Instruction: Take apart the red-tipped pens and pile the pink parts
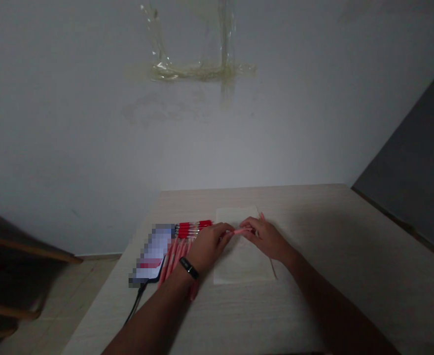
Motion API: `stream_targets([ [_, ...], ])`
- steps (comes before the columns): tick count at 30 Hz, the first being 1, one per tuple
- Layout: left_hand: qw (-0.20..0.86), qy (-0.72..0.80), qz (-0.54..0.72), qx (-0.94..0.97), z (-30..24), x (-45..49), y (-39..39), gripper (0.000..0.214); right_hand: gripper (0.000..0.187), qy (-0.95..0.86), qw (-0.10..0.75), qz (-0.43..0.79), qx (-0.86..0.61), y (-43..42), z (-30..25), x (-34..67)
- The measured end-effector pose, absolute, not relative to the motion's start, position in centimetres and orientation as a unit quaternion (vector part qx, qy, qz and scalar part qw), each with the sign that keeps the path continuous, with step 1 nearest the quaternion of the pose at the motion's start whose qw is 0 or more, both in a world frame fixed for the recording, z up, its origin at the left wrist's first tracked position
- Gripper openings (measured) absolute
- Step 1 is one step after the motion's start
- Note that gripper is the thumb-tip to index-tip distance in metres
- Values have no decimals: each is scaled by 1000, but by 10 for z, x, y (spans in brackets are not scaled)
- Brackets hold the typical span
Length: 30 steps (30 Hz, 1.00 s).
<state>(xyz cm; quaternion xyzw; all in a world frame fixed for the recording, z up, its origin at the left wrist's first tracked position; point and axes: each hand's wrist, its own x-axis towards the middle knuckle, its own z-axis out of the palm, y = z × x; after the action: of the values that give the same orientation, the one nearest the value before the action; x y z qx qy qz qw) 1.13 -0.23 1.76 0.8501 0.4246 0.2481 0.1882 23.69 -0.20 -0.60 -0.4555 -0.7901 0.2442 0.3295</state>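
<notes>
My left hand (211, 241), with a dark band (189, 267) on its wrist, is closed on the left end of a slim pink pen (242, 230). The fingertips of my right hand (267, 237) pinch the same pen's other end. It lies roughly level, just above a pale sheet of paper (242, 268), and my fingers hide part of it. Several pink pens (170, 259) lie side by side left of my left hand, partly under that forearm. Beyond them is a row of red pens (193, 228) with clear barrels.
A blurred-out phone-like device (152, 254) with a black cable (135, 301) lies at the table's left. A thin stick-like thing (273, 268) runs along the paper's right edge. Behind the wooden table (313, 197) stands a wall with tape (191, 74). Wooden furniture (28, 241) is at far left.
</notes>
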Motion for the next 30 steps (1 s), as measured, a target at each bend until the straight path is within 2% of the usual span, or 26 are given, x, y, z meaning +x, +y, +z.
stream_targets([
  [5, 189, 428, 248, 848, 17, 12, -2, 30, 33, -806, 312, 229, -449, -3, -3, 237],
  [13, 183, 426, 241, 853, 20, 13, -6, 28, 33, -814, 300, 233, -440, -1, -6, 236],
  [22, 171, 427, 234, 856, 19, 12, -7, 25, 15, -814, 319, 202, -441, -2, -8, 237],
  [30, 174, 424, 245, 854, 19, 12, -6, 20, 8, -828, 308, 169, -436, -9, 3, 236],
])
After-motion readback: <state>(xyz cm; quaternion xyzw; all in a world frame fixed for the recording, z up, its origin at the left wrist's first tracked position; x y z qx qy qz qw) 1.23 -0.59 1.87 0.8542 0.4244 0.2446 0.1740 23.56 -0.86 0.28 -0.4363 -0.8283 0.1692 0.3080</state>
